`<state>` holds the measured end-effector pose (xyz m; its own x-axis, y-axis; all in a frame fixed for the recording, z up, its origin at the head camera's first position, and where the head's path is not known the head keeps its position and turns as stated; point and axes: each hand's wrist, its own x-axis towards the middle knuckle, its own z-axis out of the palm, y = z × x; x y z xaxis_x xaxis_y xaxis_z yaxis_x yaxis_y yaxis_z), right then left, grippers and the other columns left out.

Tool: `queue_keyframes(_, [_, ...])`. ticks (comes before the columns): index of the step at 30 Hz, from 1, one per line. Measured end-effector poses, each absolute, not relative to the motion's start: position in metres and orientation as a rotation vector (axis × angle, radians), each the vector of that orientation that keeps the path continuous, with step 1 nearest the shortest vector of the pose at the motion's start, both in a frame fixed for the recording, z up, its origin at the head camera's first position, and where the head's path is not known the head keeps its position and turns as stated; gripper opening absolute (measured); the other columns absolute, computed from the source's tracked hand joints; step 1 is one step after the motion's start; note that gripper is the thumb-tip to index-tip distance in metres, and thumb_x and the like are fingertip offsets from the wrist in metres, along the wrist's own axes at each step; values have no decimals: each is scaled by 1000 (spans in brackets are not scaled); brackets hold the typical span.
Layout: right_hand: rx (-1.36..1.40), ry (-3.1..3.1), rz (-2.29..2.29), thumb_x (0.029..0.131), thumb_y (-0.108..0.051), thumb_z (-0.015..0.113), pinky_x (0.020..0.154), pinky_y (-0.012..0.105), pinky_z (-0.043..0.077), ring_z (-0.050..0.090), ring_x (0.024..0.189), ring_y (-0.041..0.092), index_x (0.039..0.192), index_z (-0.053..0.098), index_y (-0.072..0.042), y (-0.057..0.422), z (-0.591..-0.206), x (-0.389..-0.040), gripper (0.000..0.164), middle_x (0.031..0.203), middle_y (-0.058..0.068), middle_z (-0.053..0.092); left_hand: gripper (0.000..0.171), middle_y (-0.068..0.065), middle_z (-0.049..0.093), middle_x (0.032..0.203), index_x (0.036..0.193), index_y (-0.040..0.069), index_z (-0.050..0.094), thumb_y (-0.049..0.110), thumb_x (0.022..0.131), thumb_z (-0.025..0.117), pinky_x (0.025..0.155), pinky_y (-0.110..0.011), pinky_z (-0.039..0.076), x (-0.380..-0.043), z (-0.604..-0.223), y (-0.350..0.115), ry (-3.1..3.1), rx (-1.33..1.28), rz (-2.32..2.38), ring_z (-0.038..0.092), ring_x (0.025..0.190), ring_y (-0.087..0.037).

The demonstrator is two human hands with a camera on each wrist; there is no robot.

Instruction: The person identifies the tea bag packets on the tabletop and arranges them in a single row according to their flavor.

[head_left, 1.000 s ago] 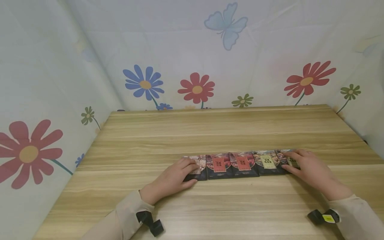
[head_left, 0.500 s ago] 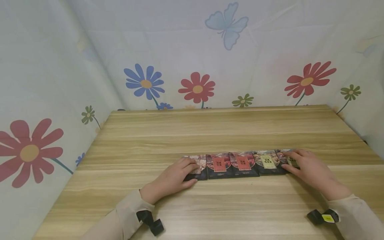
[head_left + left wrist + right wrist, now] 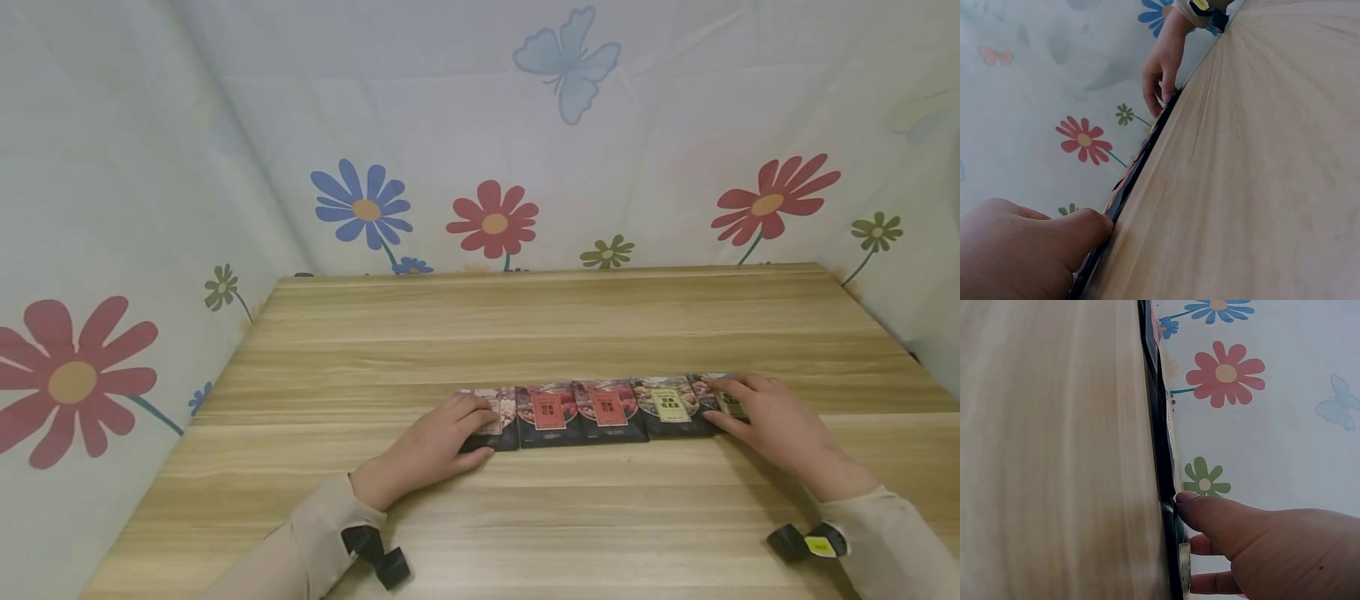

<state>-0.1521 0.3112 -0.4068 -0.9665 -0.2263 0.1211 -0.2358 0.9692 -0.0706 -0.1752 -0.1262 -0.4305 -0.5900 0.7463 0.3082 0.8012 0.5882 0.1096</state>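
Several flat tea sachets lie in one row, side by side on the wooden table (image 3: 465, 317). My left hand (image 3: 423, 450) rests on the leftmost sachet (image 3: 507, 421), which has a pale pink label; its thumb lies by the near edge. In the middle are two red-labelled sachets (image 3: 547, 417). To their right lies a sachet with a yellow-green label (image 3: 670, 406). The end sachet (image 3: 733, 408) is partly hidden beneath my right hand (image 3: 787, 429), whose fingers and thumb touch its top. In the right wrist view, the thumb (image 3: 1194, 506) sits where two sachets meet.
A white curtain (image 3: 420, 108) printed with flowers and a butterfly stands behind the table and along both sides. Black straps (image 3: 367, 550) with small boxes are worn at both wrists over beige sleeves (image 3: 322, 525).
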Motion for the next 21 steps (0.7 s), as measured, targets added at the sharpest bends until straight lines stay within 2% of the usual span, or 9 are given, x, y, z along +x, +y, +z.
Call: queue_keyframes(21, [347, -3017, 131, 88, -40, 67, 91, 65, 45, 52, 111, 51, 128, 59, -2, 310, -405, -152, 56, 122, 31, 57, 40, -4, 61, 119, 119, 10, 63, 35, 89, 66, 99, -33, 50, -175, -431, -126, -2598, -1278, -331, 55, 114, -19])
